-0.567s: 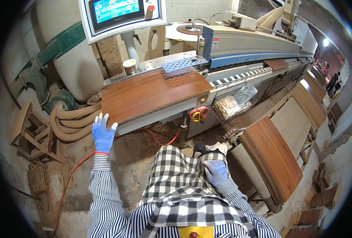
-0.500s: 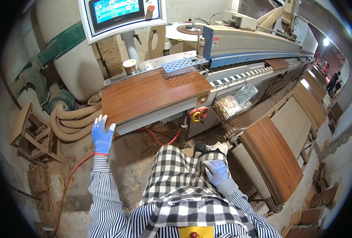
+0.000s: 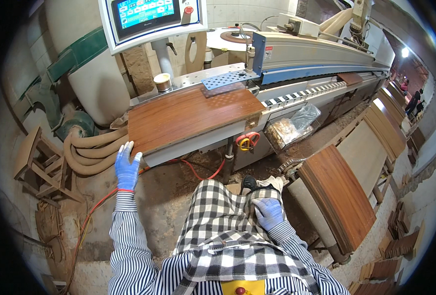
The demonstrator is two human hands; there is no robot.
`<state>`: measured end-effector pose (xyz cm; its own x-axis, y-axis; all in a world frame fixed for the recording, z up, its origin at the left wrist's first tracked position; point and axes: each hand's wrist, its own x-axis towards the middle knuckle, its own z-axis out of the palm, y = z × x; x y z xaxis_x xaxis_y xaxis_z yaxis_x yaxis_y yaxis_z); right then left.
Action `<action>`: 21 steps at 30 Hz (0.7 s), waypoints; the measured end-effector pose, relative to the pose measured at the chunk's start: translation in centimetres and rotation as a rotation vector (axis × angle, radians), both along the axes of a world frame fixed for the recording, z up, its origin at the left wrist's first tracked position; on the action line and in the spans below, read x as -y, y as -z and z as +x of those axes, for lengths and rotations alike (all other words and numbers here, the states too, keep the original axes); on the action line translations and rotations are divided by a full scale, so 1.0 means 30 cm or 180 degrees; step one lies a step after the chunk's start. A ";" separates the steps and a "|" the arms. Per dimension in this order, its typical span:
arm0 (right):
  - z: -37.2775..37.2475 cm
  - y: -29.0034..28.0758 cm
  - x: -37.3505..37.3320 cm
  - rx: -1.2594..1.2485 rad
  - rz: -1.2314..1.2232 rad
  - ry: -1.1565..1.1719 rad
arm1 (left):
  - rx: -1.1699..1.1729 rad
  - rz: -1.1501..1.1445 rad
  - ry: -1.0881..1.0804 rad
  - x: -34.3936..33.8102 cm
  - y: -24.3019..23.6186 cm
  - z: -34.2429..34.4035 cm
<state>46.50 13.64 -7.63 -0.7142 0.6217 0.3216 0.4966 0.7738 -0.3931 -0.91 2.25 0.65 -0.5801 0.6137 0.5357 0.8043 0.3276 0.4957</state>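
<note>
Left hand (image 3: 127, 166) in a blue glove is spread wide, fingers splayed, its fingertips at the near left corner of the brown wooden panel (image 3: 191, 114) — holding nothing. That panel lies flat on the machine's worktop (image 3: 193, 143), below the touch screen (image 3: 146, 11) and a small roll of tape (image 3: 162, 81). Right hand (image 3: 268, 212), also gloved, rests loosely open on the checked apron (image 3: 218, 216) — empty. More brown panels (image 3: 338, 194) are stacked at the right.

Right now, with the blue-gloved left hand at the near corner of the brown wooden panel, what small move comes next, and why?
Probably press the left hand onto the brown wooden panel and push it toward the blue perforated guide plate: the fingers reach only its corner, and the right hand rests on the checked apron.
</note>
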 end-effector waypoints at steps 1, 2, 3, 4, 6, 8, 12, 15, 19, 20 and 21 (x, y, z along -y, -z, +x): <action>-0.002 -0.004 0.000 -0.0012 0.0007 -0.0007 | -0.0013 -0.0025 -0.0024 -0.004 -0.007 0.006; -0.003 -0.012 0.001 -0.0025 0.0014 -0.0012 | -0.0026 -0.0051 -0.0047 -0.010 -0.014 0.013; -0.004 -0.016 0.000 -0.0035 0.0025 -0.0014 | -0.0011 -0.0034 -0.0047 -0.021 -0.016 0.023; -0.004 -0.018 0.000 -0.0093 -0.0040 -0.0021 | 0.0004 -0.0017 -0.0047 -0.033 -0.018 0.035; 0.000 -0.020 -0.004 -0.0210 -0.0168 -0.0038 | 0.0028 0.0067 -0.0007 -0.060 -0.013 0.046; 0.008 -0.021 -0.008 -0.0594 -0.0279 0.0073 | -0.0091 0.0033 -0.0016 -0.092 -0.008 0.063; 0.048 -0.031 -0.063 -0.0763 -0.0181 0.0680 | -0.0401 0.0100 -0.0027 -0.183 -0.007 0.129; 0.113 -0.060 -0.178 -0.0760 0.0308 0.1024 | -0.0521 0.0140 0.0070 -0.252 -0.018 0.184; 0.204 -0.094 -0.362 0.0058 0.0690 0.1482 | -0.0973 -0.0047 0.0151 -0.327 -0.013 0.206; 0.230 -0.078 -0.414 0.0297 0.0728 0.1598 | -0.0961 -0.0122 0.0211 -0.340 -0.012 0.214; 0.256 -0.054 -0.466 0.0532 0.0760 0.1726 | -0.0954 -0.0198 0.0283 -0.356 -0.011 0.226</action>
